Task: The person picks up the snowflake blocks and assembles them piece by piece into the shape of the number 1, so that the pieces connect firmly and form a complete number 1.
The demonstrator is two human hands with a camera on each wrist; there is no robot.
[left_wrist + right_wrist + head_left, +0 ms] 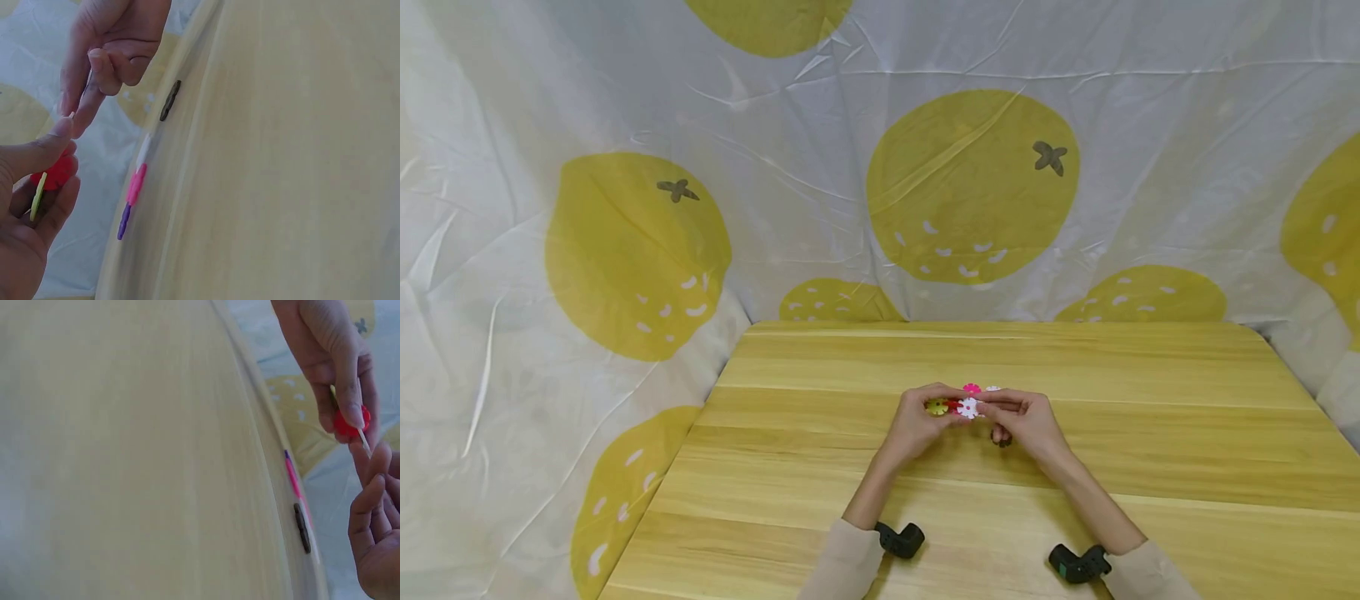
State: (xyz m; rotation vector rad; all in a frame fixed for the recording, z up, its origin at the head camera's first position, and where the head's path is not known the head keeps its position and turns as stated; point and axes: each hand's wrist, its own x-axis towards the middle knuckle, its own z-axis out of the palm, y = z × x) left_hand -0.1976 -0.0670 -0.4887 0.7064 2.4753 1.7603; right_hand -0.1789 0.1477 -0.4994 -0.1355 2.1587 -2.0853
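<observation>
Over the table, my left hand grips a red notched plastic disc, with a yellow-green notched disc joined to it and tucked between the fingers. Facing it, my right hand pinches a white notched disc by its edge. The white disc meets the red one between the two sets of fingertips, seen edge-on in both wrist views. The right hand's other fingers are curled in. Part of the red disc is hidden behind the left thumb.
On the wooden table, beyond the hands, lie a pink disc, a white disc and a purple disc in a row. A black disc lies near them. A lemon-print cloth hangs behind the table.
</observation>
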